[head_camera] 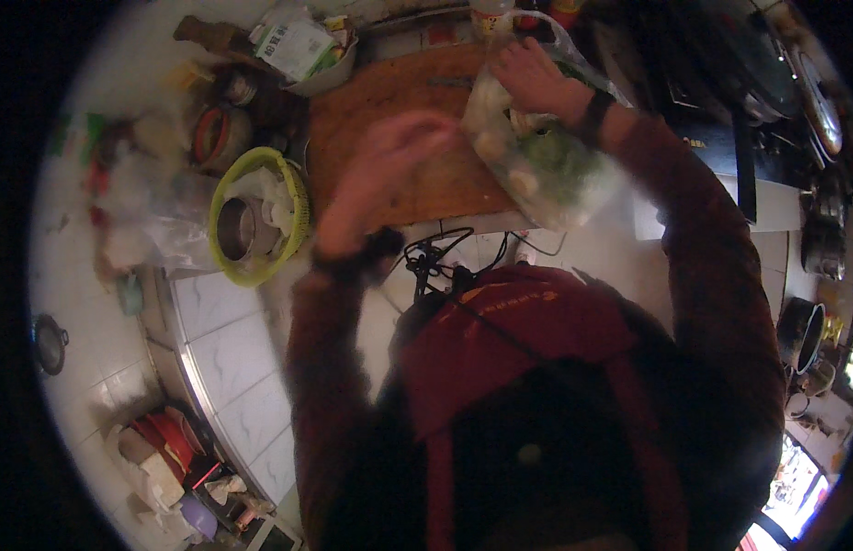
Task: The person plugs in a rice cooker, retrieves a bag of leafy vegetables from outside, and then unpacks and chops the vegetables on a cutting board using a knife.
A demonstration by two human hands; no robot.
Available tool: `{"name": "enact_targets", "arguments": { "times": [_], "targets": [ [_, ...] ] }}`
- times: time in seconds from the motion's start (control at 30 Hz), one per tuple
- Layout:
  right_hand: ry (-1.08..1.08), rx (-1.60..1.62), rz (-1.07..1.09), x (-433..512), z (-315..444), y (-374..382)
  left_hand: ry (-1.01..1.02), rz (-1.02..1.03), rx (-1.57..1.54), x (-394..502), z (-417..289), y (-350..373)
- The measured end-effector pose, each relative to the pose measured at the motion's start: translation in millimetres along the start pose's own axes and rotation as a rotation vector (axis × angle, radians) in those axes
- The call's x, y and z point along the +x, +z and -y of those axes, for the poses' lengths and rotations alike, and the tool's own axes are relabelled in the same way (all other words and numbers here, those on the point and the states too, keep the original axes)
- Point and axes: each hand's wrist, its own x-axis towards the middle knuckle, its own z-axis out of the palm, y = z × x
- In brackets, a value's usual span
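My right hand grips the upper part of a clear plastic bag, its fingers curled at the bag's mouth. Inside the bag, green leafy vegetables and paler pieces show through the film. The bag lies over the right side of a brown wooden board. Above the board's middle is my left hand, blurred, its fingertips pointing at the bag's left side. Nothing shows in it, but the blur hides how its fingers are set. A thin grey object lies near the board's far edge.
A yellow-green plastic basket with a metal pot stands left of the board. Behind are a white tub of packages and a capped bottle. The stove is at right. Black cables hang below the front edge.
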Motion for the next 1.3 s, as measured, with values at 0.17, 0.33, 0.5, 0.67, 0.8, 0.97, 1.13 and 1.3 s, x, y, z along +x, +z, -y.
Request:
{"name": "enact_targets", "arguments": {
  "times": [0.17,0.33,0.5,0.67,0.8,0.97,1.13,1.3],
  "targets": [
    [-0.044,-0.019,0.022,-11,-17,-5,-0.044,0.187,0.656,86,33,89],
    [-0.149,0.038,-0.353,-43,-27,-31,-0.124,0.166,0.764,102,62,103],
    [0.002,-0.03,0.015,-44,-33,-47,0.003,0.106,0.596,117,76,114],
    [0.021,0.143,-0.157,-51,-61,-74,0.141,0.068,0.512,130,83,135],
    [0.067,0.278,0.107,-55,-72,-86,0.138,0.001,0.518,134,79,146],
    [0.167,0.429,-0.161,-68,-78,-101,0.148,-0.056,0.394,133,52,123],
    [0.07,0.855,0.178,-73,-113,-159,0.084,-0.197,-0.064,100,6,53],
    [0.687,1.272,-0.509,-37,-38,-160,0.357,-0.311,-0.457,53,-33,-22]
  ]
}}
